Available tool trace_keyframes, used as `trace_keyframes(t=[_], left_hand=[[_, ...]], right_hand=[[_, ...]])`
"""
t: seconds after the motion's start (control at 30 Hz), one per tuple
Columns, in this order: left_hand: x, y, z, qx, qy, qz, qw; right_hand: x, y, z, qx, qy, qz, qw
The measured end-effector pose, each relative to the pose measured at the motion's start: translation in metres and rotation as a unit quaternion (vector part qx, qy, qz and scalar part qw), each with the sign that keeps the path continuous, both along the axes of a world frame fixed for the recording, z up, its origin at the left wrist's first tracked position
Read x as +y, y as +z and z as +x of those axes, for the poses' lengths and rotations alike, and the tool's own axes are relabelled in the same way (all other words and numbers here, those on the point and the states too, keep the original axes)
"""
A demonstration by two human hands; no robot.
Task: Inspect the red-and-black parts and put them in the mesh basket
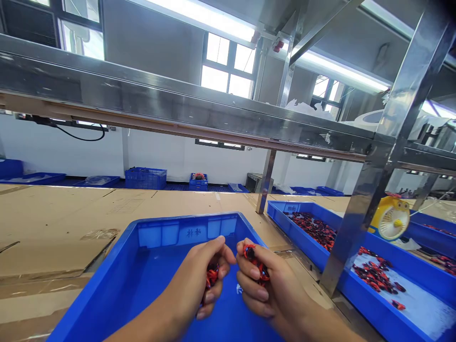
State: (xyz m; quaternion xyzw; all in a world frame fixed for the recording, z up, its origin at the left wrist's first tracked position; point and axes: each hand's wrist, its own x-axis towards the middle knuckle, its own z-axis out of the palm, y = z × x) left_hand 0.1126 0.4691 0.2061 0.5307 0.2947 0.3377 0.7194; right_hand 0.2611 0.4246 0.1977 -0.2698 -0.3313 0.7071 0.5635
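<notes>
Over a blue plastic tray (149, 270), my left hand (203, 273) is closed around several small red-and-black parts (212, 274), partly hidden by its fingers. Beside it, a short gap away, my right hand (263, 280) grips more red-and-black parts (250, 252) between thumb and curled fingers. The parts are too small to name by kind; they look shiny, with red strands and dark bodies. A small white mark (239, 288) shows on the tray between the hands.
To the right, a long blue tray (392, 311) holds loose red-and-black parts (377, 275). A metal post (366, 213) rises beside it, near a yellow fan (392, 218). A metal shelf beam (178, 95) crosses above the cardboard-covered table (53, 213). Blue crates (146, 178) stand beyond.
</notes>
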Motion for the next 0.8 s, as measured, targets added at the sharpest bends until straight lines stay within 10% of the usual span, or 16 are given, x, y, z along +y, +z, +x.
trace_keyframes(t=[0.4,0.6,0.8], left_hand=[[0.006,-0.003,-0.001,-0.018,-0.009,-0.059,0.998],[0.001,-0.006,0.0,0.015,-0.01,-0.072,0.997],[-0.008,-0.016,0.002,0.005,0.08,0.065,0.995]], right_hand=[[-0.001,0.0,0.002,-0.132,-0.008,0.046,0.99],[-0.007,-0.007,-0.007,-0.565,-0.126,0.289,0.763],[-0.011,-0.009,-0.008,-0.603,-0.109,0.317,0.724]])
